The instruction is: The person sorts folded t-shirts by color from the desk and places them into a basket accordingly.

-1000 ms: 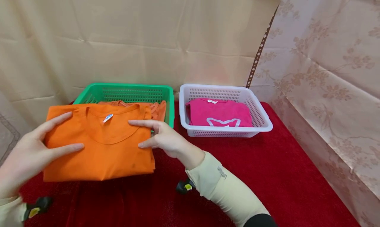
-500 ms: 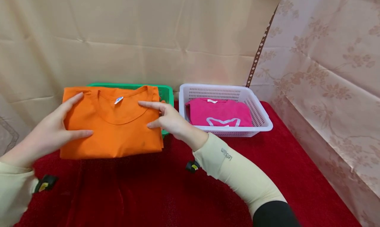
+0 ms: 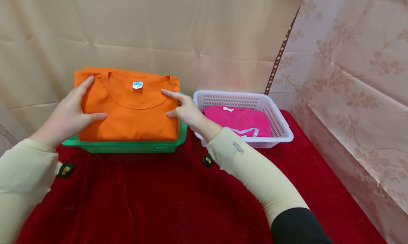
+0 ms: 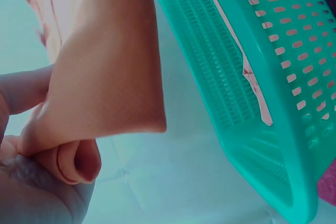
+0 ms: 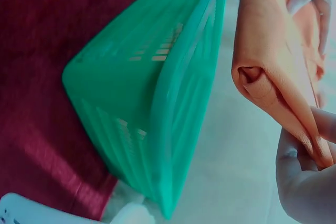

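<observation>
A folded orange T-shirt point(image 3: 137, 122) with a white-and-blue neck label hangs over the green basket point(image 3: 127, 147), hiding most of its inside in the head view. My left hand point(image 3: 71, 109) grips the shirt's left side, thumb on the front and some fingers behind. At the opposite side, my right hand point(image 3: 188, 111) holds it likewise. Both wrist views show the shirt raised above the basket rim, apart from it. Through the basket's holes in the left wrist view, more orange-pink cloth point(image 4: 257, 95) shows inside.
A white basket point(image 3: 285, 139) stands right of the green one, with a folded pink shirt point(image 3: 243, 117) in it. Dark red cloth point(image 3: 165, 198) covers the table. Behind the baskets hangs a beige curtain point(image 3: 159, 31); a floral cloth point(image 3: 353, 77) borders the right side.
Both hands have carried the orange T-shirt forward and a little to the right, from in front of the green basket to over it. The white basket has stayed put.
</observation>
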Demonstrator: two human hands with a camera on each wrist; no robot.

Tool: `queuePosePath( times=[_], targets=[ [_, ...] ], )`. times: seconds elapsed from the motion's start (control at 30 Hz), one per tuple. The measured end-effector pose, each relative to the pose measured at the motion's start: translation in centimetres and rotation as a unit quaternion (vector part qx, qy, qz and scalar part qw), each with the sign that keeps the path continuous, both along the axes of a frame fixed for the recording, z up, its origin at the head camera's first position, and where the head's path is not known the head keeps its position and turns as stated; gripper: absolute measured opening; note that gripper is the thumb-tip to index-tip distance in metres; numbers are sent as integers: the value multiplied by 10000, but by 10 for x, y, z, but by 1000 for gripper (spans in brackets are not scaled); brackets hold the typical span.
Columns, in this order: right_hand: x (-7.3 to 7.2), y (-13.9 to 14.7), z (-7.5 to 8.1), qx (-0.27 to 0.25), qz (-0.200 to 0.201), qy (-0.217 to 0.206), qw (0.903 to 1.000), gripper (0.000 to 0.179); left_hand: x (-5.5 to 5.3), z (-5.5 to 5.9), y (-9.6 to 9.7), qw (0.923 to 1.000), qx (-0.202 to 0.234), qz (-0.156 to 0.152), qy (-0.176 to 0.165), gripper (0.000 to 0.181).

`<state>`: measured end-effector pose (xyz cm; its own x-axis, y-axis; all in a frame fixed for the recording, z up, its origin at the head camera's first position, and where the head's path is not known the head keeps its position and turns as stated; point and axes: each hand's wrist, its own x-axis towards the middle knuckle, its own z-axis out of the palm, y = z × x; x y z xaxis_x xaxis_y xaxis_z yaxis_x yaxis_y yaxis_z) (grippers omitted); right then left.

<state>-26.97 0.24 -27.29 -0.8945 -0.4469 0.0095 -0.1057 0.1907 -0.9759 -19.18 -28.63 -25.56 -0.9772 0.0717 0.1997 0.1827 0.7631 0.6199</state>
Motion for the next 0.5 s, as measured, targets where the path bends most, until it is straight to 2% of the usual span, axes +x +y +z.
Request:
queuePosePath(
  times=[0.17, 0.27, 0.37, 0.5],
  targets=[
    [-14, -6, -7, 416, -298, 595, 9969, 75, -12, -1, 4, 9998, -69, 53, 170, 101],
    [-21, -11, -16, 962, -611, 1101, 9874, 74, -20, -5, 7, 9991, -214, 130, 331, 101],
    [-25, -15, -24, 1437, -891, 1529, 9737, 73, -28, -12, 9, 9979, -377, 272, 446, 100],
    [-27, -19, -35, 1581, -1006, 1748, 9666, 72, -37, -24, 9, 9970, -494, 380, 463, 98]
  ],
)
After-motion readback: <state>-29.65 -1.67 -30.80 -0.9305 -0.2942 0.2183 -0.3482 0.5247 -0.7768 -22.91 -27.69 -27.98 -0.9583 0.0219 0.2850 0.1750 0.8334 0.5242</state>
